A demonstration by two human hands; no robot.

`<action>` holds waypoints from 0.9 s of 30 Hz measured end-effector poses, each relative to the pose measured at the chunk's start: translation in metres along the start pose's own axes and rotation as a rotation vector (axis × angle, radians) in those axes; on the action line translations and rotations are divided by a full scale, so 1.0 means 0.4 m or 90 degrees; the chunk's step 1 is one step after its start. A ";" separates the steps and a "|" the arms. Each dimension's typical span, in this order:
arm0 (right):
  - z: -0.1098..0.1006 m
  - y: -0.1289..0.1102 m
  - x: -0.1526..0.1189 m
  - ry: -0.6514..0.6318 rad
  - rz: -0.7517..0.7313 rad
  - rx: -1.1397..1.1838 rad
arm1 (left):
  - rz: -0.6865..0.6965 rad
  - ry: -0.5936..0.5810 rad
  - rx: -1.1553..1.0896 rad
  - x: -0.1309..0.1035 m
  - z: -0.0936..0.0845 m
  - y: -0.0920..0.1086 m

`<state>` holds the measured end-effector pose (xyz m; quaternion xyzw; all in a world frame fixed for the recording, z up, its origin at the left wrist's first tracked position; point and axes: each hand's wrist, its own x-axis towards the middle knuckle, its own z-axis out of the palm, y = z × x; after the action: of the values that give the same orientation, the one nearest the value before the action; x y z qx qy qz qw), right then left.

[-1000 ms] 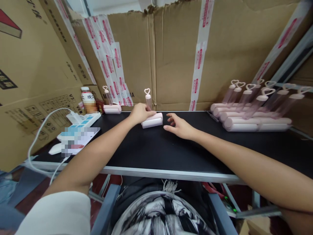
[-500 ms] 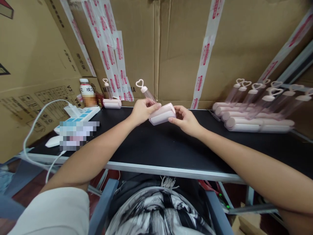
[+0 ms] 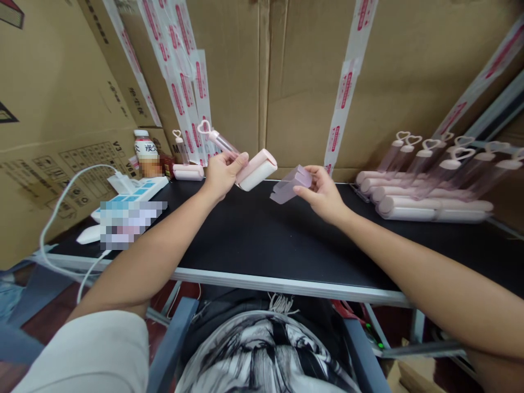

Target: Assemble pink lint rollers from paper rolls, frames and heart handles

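Note:
My left hand (image 3: 223, 173) is closed around the neck of a pink lint roller (image 3: 257, 170). Its heart-shaped handle (image 3: 204, 127) points up and to the left, and the white roll shows along its lower side. To the right, my right hand (image 3: 323, 191) pinches a translucent purple cover (image 3: 291, 184) between thumb and fingers. The cover is tilted and stands apart from the roller, with a gap between them. Both are held above the black tabletop (image 3: 262, 240).
Several similar lint rollers (image 3: 434, 204) lie grouped at the right, handles up. One more roller (image 3: 188, 172) rests at the back left, near a drink bottle (image 3: 145, 155). A power strip (image 3: 151, 191) with white cables lies at the left. Cardboard (image 3: 303, 82) walls the back.
The cover has come off the lint roller. My left hand has moved the roller up and left, while my right hand has drawn the cover slightly to the right.

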<state>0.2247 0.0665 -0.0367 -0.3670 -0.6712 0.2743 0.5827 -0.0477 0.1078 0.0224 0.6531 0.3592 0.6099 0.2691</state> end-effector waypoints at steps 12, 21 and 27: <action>-0.105 0.007 0.032 -0.046 -0.141 -0.460 | 0.028 -0.038 0.066 -0.006 0.006 -0.027; -0.082 0.079 0.048 -0.181 -0.180 -0.530 | 0.009 -0.072 0.050 -0.021 0.020 -0.019; -0.039 0.023 0.004 -0.164 -0.200 -0.209 | -0.113 -0.132 -0.093 -0.063 0.061 0.024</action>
<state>0.2416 0.0721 -0.0404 -0.3097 -0.8242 0.1123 0.4606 -0.0223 0.0840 0.0122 0.6570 0.3403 0.5377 0.4042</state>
